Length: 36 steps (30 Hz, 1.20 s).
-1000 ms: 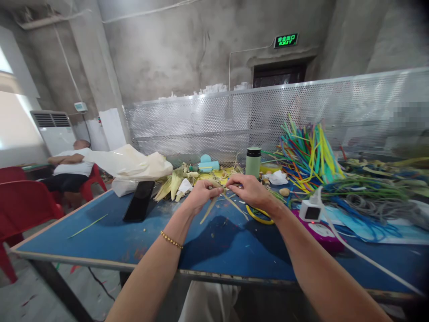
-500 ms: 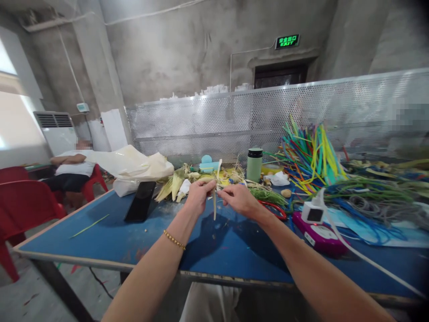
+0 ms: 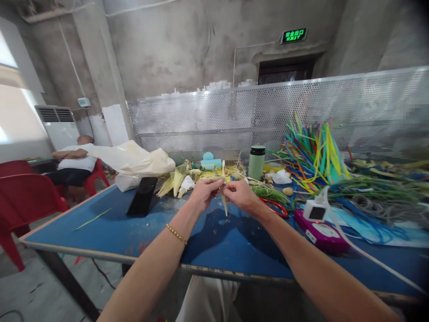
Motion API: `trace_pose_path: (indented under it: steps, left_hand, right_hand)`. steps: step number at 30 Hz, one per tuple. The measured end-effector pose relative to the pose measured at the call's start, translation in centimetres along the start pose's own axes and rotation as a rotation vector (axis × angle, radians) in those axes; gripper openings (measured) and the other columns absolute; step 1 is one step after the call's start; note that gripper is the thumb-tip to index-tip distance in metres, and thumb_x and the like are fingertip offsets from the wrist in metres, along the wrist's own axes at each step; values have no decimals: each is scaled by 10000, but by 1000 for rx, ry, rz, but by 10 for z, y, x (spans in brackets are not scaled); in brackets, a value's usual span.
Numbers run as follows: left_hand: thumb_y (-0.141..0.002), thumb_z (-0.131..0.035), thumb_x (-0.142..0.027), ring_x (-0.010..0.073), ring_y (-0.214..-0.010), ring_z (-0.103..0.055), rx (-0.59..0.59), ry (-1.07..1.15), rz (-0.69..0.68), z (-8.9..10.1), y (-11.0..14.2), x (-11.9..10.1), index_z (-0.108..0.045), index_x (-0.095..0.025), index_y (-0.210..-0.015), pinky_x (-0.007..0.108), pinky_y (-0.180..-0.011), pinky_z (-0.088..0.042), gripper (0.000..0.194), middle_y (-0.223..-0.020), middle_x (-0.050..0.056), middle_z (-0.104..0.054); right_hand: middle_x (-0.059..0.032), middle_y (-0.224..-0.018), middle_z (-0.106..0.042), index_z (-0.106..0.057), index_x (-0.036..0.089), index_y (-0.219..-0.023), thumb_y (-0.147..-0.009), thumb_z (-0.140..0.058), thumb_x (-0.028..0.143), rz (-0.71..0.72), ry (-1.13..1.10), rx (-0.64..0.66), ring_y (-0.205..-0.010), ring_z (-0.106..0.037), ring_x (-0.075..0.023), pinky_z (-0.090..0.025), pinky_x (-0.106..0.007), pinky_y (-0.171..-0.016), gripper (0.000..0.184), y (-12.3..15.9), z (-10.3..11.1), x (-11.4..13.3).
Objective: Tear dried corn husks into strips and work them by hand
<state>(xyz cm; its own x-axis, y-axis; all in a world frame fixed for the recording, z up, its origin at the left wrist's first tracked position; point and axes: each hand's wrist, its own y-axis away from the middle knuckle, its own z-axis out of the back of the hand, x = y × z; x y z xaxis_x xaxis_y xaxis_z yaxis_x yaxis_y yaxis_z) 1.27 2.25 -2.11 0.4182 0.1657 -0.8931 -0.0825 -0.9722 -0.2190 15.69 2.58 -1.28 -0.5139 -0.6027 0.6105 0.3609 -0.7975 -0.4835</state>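
Note:
Above the blue table [image 3: 127, 237], a narrow pale strip, apparently corn husk [image 3: 225, 208], stands roughly upright between my hands. My left hand [image 3: 206, 193] pinches it between thumb and fingers. Against the strip from the other side, my right hand [image 3: 241, 193] is closed, fingertips nearly meeting those of the left. The exact grip point is hidden by the fingers. Behind my hands lie dry corn husks [image 3: 174, 182] and a white crumpled tissue [image 3: 187, 184]. Red-handled scissors, or a similar red loop [image 3: 275, 208], rest by my right wrist.
A black phone [image 3: 142, 197] and a white plastic bag [image 3: 144, 161] are on the left. At the back stands a green bottle [image 3: 256, 163]. Colourful strips [image 3: 318, 154], a magenta power block [image 3: 320, 232] and its white cable fill the right. A seated person [image 3: 75, 158] is beyond.
My right hand has come closer to the left, so the fingertips nearly meet at the strip. The strip's lower end has tilted to the right. The view has shifted slightly.

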Motion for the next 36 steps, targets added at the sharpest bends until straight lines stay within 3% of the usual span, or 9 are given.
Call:
trace_pose_path:
  steps: [6, 20, 25, 28, 31, 33, 36]
  left_hand:
    - [-452, -850, -191, 99, -573, -534, -23, 10, -27, -1, -1, 1, -690, -92, -647, 249, -549, -350, 271, -632, 44, -640]
    - [-449, -853, -213, 73, -534, -510, -105, 35, -84, 5, -7, 1, -705, -85, -671, 240, -544, -367, 296, -647, 47, -661]
    - [-454, -851, -215, 85, -562, -540, -116, 38, -92, 4, -6, -1, -699, -92, -666, 241, -572, -392, 289, -656, 46, -665]
    - [-484, -832, -213, 95, -585, -549, -130, 0, -126, 5, -5, -2, -698, -97, -669, 247, -589, -396, 257, -658, 50, -665]
    - [-513, -812, -216, 101, -600, -548, -143, -79, -165, 4, -4, -2, -704, -94, -685, 248, -591, -385, 237, -665, 61, -668]
    - [-519, -807, -225, 101, -595, -541, -127, -113, -178, 2, -3, 0, -711, -93, -702, 248, -586, -379, 245, -666, 60, -667]
    - [-517, -806, -236, 99, -575, -527, -99, -129, -182, 1, -2, 2, -709, -96, -702, 248, -574, -372, 251, -644, 49, -656]
  right_hand:
    - [-9, -501, -612, -580, 159, -500, -741, -504, 237, 29, 24, -3, -475, -514, -110, -358, -219, -492, 264, 0, 1, 0]
    - [5, -467, -575, -580, 164, -486, -736, -504, 198, 19, 53, 28, -445, -458, -98, -339, -225, -501, 264, 4, 3, 13]
    - [3, -464, -566, -582, 164, -504, -798, -500, 258, 42, 98, 52, -452, -468, -103, -344, -234, -506, 320, 5, 6, 13]
    - [-25, -558, -616, -625, 159, -576, -849, -495, 345, 137, 152, -118, -544, -528, -127, -375, -243, -554, 354, 4, 11, 13]
    - [-60, -747, -682, -681, 151, -780, -857, -503, 349, 147, 110, -327, -580, -573, -135, -426, -253, -585, 277, 2, 17, 11]
    - [-57, -747, -686, -686, 151, -857, -847, -512, 326, 86, 50, -274, -500, -566, -123, -445, -256, -545, 246, 1, 18, 10]
    - [-33, -665, -667, -679, 155, -880, -825, -528, 312, -17, -50, -93, -438, -570, -130, -434, -244, -443, 224, 1, 16, 8]
